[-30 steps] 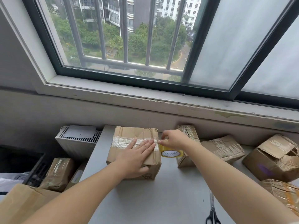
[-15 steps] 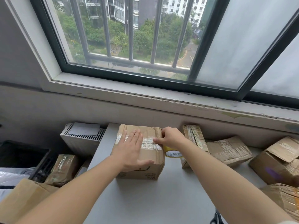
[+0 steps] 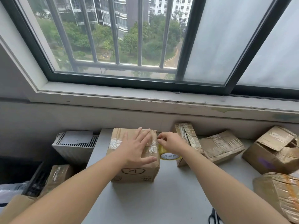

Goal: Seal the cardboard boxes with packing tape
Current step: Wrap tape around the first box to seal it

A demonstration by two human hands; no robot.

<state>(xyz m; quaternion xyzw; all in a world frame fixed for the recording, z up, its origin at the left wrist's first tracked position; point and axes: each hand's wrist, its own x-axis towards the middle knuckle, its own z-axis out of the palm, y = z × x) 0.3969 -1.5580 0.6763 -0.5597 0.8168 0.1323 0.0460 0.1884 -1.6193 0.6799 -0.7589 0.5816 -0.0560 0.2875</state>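
Taping box (image 3: 134, 167) top on desk (image 3: 161, 207): left hand (image 3: 137, 149) flat, fingers spread, pressing strip down; right hand (image 3: 171, 141) pinching tape roll (image 3: 168, 153) at box's right edge. Next, likely: run tape down the side, cut with scissors (image 3: 214, 218).

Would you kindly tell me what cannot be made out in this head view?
Head view:
- Tape roll: mostly covered by the right hand.
- Taped seam on the box top: hidden under the flat left hand.
- Scissors: cut off by the bottom edge and the right forearm.
- Lower-right box: cut by the frame's edge.
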